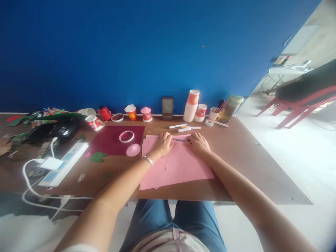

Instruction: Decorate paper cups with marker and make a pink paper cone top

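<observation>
Sheets of pink paper (168, 171) lie in front of me on the brown table, with faint curved lines on the top one. My left hand (163, 144) rests on the upper part of the paper, fingers laid on it and thumb apart. Over the upper right of the paper, my right hand (200, 143) has its fingers closed at one end of a slim grey pointed tool (181, 140). The tool's other end points toward my left hand; its exact kind is too small to tell. Left of the paper sits a pink paper cone (133, 150).
Markers (185, 129) lie beyond the paper. Paper cups (194, 105), a tape roll (209, 123) and a jar of liquid (230, 107) line the blue wall. A dark red sheet (112, 140) bears a white ring (126, 136). At left is a power strip (65, 164) with cables.
</observation>
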`<action>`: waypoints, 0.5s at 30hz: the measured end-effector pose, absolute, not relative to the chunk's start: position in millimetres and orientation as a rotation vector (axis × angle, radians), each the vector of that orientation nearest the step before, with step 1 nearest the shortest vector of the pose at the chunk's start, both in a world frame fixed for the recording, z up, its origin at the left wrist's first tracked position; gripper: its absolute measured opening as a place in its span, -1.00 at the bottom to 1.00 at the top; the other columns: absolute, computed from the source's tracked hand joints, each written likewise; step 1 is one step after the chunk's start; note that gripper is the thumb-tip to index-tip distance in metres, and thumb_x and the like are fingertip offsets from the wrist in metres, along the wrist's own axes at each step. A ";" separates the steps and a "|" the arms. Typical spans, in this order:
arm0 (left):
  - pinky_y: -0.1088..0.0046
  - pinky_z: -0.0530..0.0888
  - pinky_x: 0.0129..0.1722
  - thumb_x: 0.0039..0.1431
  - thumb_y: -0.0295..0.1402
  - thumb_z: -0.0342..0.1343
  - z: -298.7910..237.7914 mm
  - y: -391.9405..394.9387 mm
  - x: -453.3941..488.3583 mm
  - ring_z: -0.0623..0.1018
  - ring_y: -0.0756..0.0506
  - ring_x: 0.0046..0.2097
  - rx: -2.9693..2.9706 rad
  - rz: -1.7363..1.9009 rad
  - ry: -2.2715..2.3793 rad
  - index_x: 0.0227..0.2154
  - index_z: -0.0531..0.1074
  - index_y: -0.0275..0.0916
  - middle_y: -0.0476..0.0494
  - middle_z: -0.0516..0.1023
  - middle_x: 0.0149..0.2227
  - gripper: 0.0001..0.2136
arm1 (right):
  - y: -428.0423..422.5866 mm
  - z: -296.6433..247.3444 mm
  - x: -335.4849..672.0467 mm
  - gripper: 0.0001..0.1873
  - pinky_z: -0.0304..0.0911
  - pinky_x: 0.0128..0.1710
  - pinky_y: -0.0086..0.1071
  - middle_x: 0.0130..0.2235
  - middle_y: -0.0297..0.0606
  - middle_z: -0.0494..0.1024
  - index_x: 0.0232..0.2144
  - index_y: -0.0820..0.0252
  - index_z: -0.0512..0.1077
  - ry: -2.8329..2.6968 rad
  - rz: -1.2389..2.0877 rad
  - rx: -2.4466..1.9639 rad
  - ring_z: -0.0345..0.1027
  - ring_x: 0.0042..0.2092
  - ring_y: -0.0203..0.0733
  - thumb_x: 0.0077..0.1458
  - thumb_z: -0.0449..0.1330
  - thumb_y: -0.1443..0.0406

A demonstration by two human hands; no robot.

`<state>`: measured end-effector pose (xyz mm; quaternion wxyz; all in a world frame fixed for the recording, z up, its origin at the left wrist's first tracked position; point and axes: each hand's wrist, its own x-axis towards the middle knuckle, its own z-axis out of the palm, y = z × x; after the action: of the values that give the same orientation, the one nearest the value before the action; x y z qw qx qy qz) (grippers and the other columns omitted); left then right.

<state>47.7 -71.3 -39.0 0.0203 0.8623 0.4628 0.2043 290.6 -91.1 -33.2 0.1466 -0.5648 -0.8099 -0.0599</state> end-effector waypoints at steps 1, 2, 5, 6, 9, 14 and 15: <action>0.04 0.44 0.08 0.34 -0.20 0.09 -40.2 -70.6 46.3 0.43 -0.31 0.07 2.685 0.644 1.415 -0.02 0.39 -0.25 -0.33 0.43 0.01 -0.73 | -91.6 -34.3 292.0 -0.68 0.24 -0.04 -0.19 -0.05 -0.04 0.52 -0.10 0.17 0.51 -2.346 -0.177 -1.603 0.33 -0.01 0.04 0.37 0.08 0.10; 0.05 0.44 0.08 0.33 -0.20 0.10 -41.1 -69.4 45.1 0.43 -0.31 0.07 2.695 0.654 1.397 -0.02 0.39 -0.24 -0.31 0.43 0.00 -0.72 | -91.4 -35.0 293.0 -0.69 0.23 -0.05 -0.19 -0.06 -0.05 0.52 -0.13 0.16 0.52 -2.362 -0.182 -1.579 0.32 -0.02 0.04 0.36 0.09 0.09; 0.06 0.44 0.08 0.34 -0.18 0.08 -43.0 -64.7 44.0 0.43 -0.30 0.05 2.717 0.679 1.354 0.02 0.37 -0.25 -0.31 0.43 -0.02 -0.69 | -87.0 -35.2 293.9 -0.72 0.23 -0.05 -0.20 -0.08 -0.07 0.52 -0.16 0.15 0.53 -2.423 -0.195 -1.490 0.32 -0.05 0.02 0.35 0.12 0.11; 0.05 0.44 0.07 0.35 -0.16 0.06 -43.3 -63.3 44.2 0.43 -0.31 0.04 2.722 0.687 1.344 0.02 0.37 -0.26 -0.31 0.43 -0.03 -0.68 | -84.6 -35.0 293.3 -0.74 0.23 -0.06 -0.21 -0.09 -0.08 0.52 -0.16 0.15 0.53 -2.449 -0.198 -1.455 0.32 -0.06 0.01 0.35 0.13 0.13; 0.04 0.45 0.03 0.36 -0.07 0.01 -42.8 -61.2 44.8 0.44 -0.31 0.00 2.730 0.707 1.321 0.01 0.37 -0.27 -0.32 0.44 -0.06 -0.63 | -77.3 -34.6 290.4 -0.79 0.23 -0.07 -0.23 -0.12 -0.11 0.53 -0.16 0.15 0.54 -2.522 -0.210 -1.359 0.34 -0.07 -0.03 0.34 0.13 0.21; 0.06 0.47 0.00 0.37 -0.03 -0.02 -39.4 -64.4 45.7 0.45 -0.31 -0.01 2.730 0.714 1.307 0.03 0.36 -0.27 -0.33 0.45 -0.06 -0.59 | -74.7 -33.7 293.1 -0.77 0.24 -0.10 -0.24 -0.13 -0.12 0.55 -0.15 0.15 0.54 -2.550 -0.233 -1.299 0.37 -0.10 -0.05 0.35 0.09 0.26; 0.07 0.46 0.01 0.37 -0.03 -0.02 -38.8 -65.6 46.2 0.45 -0.30 -0.01 2.729 0.711 1.310 0.03 0.36 -0.27 -0.32 0.46 -0.06 -0.59 | -76.3 -33.7 295.1 -0.77 0.24 -0.11 -0.24 -0.13 -0.12 0.55 -0.13 0.15 0.54 -2.541 -0.233 -1.298 0.37 -0.11 -0.05 0.36 0.08 0.27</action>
<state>46.2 -65.6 -38.8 0.0159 0.8775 0.4212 0.2286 295.1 -76.3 -33.7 0.1388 -0.4490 -0.8790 -0.0805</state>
